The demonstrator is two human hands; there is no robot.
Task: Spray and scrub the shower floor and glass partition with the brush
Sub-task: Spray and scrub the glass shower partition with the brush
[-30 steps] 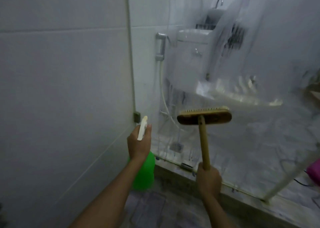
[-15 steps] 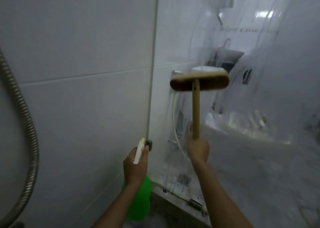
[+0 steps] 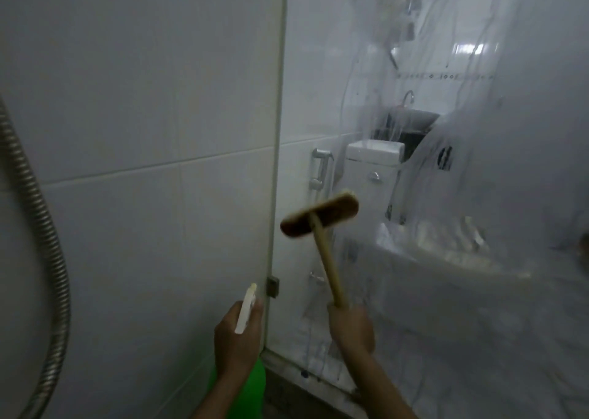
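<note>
I see my right hand (image 3: 352,329) clenched low on the brush (image 3: 319,216) handle, its head tilted against the wet glass (image 3: 478,291), my left hand (image 3: 237,339) gripping the sprayer (image 3: 246,308); stiff, light, likely slippery.

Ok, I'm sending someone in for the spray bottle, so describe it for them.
Find the white tiled wall left of the glass partition. Near its lower edge, the left hand grips the bottle: bright green body, white nozzle, the only green thing here.
</note>
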